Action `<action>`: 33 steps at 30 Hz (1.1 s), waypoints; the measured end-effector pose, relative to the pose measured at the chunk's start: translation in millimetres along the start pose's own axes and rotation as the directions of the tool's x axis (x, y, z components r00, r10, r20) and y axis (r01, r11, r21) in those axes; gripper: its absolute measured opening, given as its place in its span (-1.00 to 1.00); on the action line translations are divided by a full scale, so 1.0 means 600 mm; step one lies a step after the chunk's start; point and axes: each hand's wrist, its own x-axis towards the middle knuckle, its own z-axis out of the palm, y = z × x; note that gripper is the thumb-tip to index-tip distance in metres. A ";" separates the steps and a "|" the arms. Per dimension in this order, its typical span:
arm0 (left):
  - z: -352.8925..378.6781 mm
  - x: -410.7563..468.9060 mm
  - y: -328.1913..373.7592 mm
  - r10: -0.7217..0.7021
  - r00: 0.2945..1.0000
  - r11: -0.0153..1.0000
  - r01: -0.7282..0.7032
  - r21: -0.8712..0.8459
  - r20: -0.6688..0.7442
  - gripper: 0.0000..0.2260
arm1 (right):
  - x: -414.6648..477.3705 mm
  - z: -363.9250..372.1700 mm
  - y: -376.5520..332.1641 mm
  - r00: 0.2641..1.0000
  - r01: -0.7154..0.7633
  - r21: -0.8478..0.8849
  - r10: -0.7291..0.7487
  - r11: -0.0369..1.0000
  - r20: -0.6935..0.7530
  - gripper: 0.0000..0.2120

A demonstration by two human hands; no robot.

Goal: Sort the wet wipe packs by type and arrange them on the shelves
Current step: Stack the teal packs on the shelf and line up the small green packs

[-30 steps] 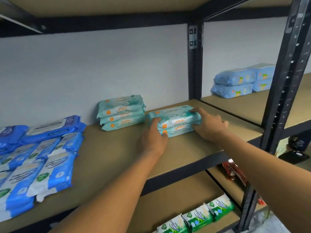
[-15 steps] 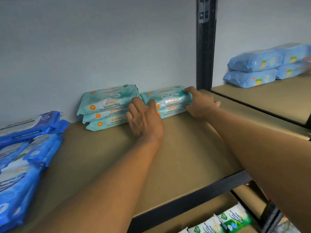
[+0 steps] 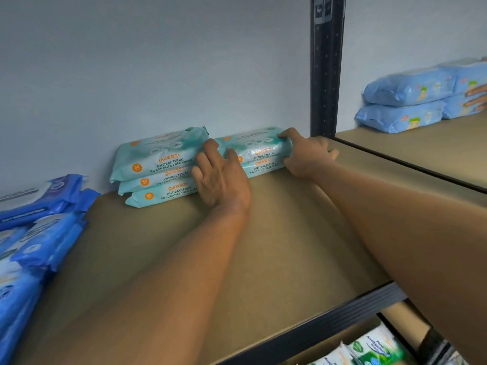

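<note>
A stack of three teal antibacterial wipe packs (image 3: 158,167) lies against the back wall on the brown shelf (image 3: 263,246). Right beside it, touching, sits a stack of two of the same teal packs (image 3: 261,151). My right hand (image 3: 303,156) grips the right end of this two-pack stack, fingers curled over its top. The straight fingers of my left hand (image 3: 221,177) press against the fronts where the two stacks meet.
Dark blue wipe packs (image 3: 39,233) are piled at the shelf's left. A black upright post (image 3: 326,75) divides the bays. Light blue packs (image 3: 405,101) sit on the right bay's shelf, another person's fingers (image 3: 477,98) on them. Green-and-white packs (image 3: 376,349) lie on the lower shelf.
Both hands slid the two-pack teal stack back toward the wall until it met the three-pack stack. My left hand moved to the seam between the stacks.
</note>
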 end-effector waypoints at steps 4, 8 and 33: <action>0.003 0.006 0.001 0.007 1.000 1.000 -0.007 0.025 0.000 -0.68 | 0.006 0.002 -0.006 1.000 -0.006 -0.019 0.006 1.000 0.002 -0.52; 0.003 0.008 0.002 0.013 1.000 1.000 -0.013 0.023 0.014 -0.64 | 0.006 -0.001 -0.009 1.000 -0.016 -0.050 0.017 0.999 0.024 -0.50; -0.383 -0.443 -0.184 0.244 0.914 0.662 0.088 -0.744 0.326 -0.88 | -0.644 -0.121 -0.008 0.971 0.044 0.589 -0.174 0.807 0.165 -0.90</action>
